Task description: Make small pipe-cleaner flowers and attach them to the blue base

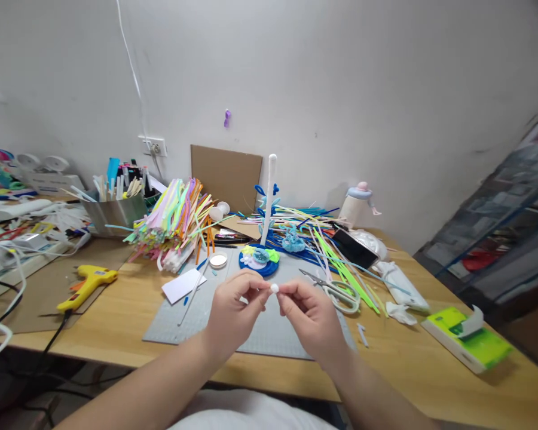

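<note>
Between my fingertips sits a small white fluffy piece (274, 288), too small to name more closely. My left hand (240, 307) is closed, its thumb and fingers pinching the piece from the left. From the right my right hand (311, 313) pinches the same piece between thumb and forefinger. Both hands hover over a grey cutting mat (269, 343). Just beyond them stands a craft piece with a round blue base (251, 269), pale green and white parts on it, and a tall white post (269, 197). Scissors (336, 291) lie right of my right hand.
A yellow glue gun (87, 285) lies on the left. Bundled pipe cleaners (174, 221) stand behind, with loose ones (341, 257) spread at the right. A white card (183, 285), a phone (354, 248) and a green tissue pack (468, 337) also lie on the table.
</note>
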`<state>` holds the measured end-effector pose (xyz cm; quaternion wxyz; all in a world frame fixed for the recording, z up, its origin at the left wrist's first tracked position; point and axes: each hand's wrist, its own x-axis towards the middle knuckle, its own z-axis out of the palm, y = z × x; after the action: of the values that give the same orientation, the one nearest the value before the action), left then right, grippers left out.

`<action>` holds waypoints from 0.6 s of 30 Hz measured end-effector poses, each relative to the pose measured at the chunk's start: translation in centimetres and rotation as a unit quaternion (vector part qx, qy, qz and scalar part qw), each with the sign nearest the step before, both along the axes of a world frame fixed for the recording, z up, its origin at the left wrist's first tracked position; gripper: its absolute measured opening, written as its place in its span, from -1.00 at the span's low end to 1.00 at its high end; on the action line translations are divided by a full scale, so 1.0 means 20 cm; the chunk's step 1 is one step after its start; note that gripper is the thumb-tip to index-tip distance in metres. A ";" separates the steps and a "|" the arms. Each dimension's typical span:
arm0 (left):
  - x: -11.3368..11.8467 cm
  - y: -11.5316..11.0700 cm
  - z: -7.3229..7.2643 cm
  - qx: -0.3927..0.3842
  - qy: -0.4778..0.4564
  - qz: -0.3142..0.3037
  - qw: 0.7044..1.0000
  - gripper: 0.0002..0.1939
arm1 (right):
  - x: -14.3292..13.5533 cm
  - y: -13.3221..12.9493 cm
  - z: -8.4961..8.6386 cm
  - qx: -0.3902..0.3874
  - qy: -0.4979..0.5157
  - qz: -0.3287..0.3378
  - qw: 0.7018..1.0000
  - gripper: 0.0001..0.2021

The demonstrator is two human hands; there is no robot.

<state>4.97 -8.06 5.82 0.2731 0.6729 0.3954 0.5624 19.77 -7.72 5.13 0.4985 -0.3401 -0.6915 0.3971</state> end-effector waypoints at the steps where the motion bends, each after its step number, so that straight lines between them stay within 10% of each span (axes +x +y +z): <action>1: 0.00 -0.01 0.00 0.011 0.017 -0.002 1.000 -0.93 | 0.01 -0.01 0.00 -0.023 0.000 0.008 1.000 -0.86; 9: -0.07 -0.20 0.14 0.185 0.160 -0.023 0.969 -0.85 | 0.08 -0.17 0.15 0.023 0.009 0.026 0.999 -0.86; 18: -0.16 -0.29 0.44 0.422 0.326 -0.047 0.844 -0.83 | 0.08 -0.28 0.44 -0.319 0.106 0.208 0.919 -0.74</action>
<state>1.71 -13.88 14.65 -0.1558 0.8856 0.1537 0.4096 21.28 -13.22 14.00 0.3401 -0.2859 -0.5266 0.7248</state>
